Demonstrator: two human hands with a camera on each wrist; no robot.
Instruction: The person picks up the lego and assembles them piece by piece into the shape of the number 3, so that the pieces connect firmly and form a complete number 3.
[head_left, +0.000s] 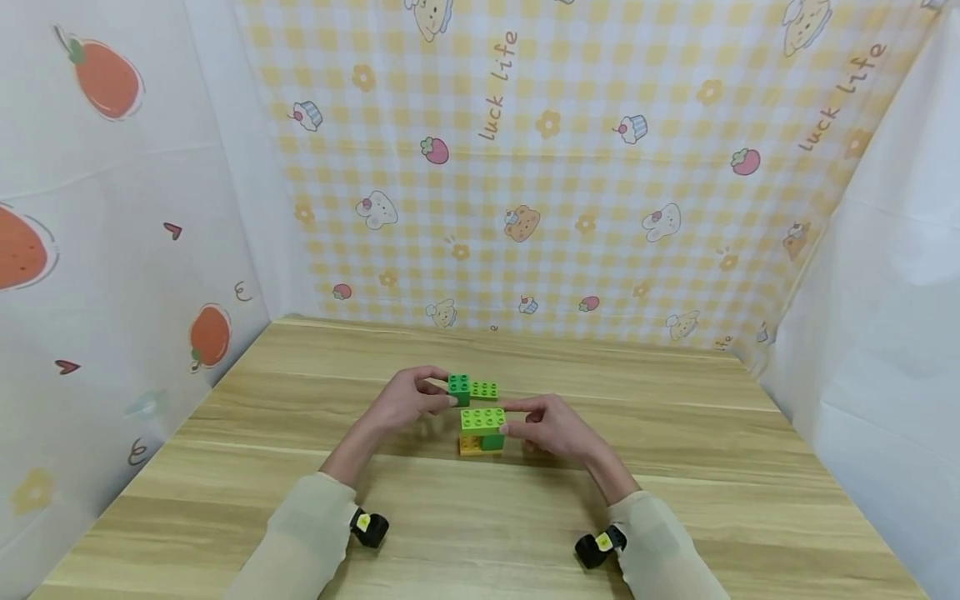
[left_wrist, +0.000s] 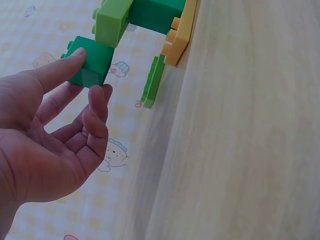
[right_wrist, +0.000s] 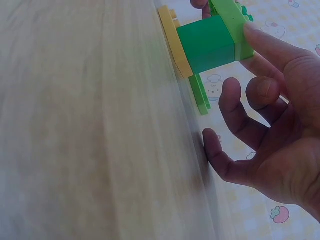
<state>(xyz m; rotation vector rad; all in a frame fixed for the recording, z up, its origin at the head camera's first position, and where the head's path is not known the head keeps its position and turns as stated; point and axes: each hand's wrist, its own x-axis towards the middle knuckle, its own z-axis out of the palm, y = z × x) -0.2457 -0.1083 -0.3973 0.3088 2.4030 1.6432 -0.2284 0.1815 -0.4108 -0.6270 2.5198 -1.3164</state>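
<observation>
My left hand (head_left: 405, 402) pinches a dark green building block (left_wrist: 92, 62) between thumb and fingers, studs upward in the head view. A small stack stands just in front of it. The stack has a light green studded brick (head_left: 483, 421) on top, a second dark green block (right_wrist: 207, 44) under its right part, and an orange plate (head_left: 470, 445) at the bottom. The light green brick's left part overhangs the plate's bare studs. My right hand (head_left: 553, 427) grips the right end of this top brick with thumb and forefinger; its other fingers are loosely curled.
A light green plate (head_left: 485, 390) lies on the wooden table (head_left: 465, 517) behind the stack, beside the held block. A checked cloth (head_left: 480, 167) hangs behind the table, with white cloths at both sides. Each wrist wears a small black camera.
</observation>
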